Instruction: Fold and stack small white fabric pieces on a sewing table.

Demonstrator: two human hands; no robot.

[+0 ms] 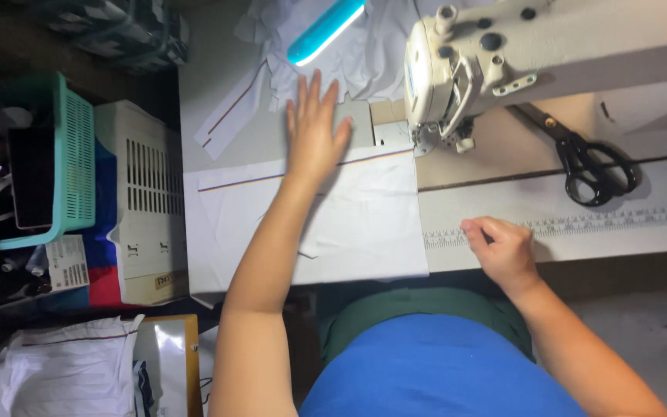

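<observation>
My left hand (314, 127) lies flat with fingers spread on a white fabric piece (349, 224) that has a thin dark stripe along its far edge. The fabric is spread on the sewing table, its right edge near the sewing machine (457, 69) head and needle. My right hand (503, 247) rests at the table's front edge to the right of the fabric, fingers curled, pinching something small that I cannot make out, beside a printed ruler strip (580, 224).
Black scissors (588, 166) lie on the table right of the machine. A heap of white cloth (364, 54) and a teal lamp (324, 29) sit at the back. A teal basket (63, 162) and a white crate (144, 201) stand to the left. More folded cloth (71, 367) lies lower left.
</observation>
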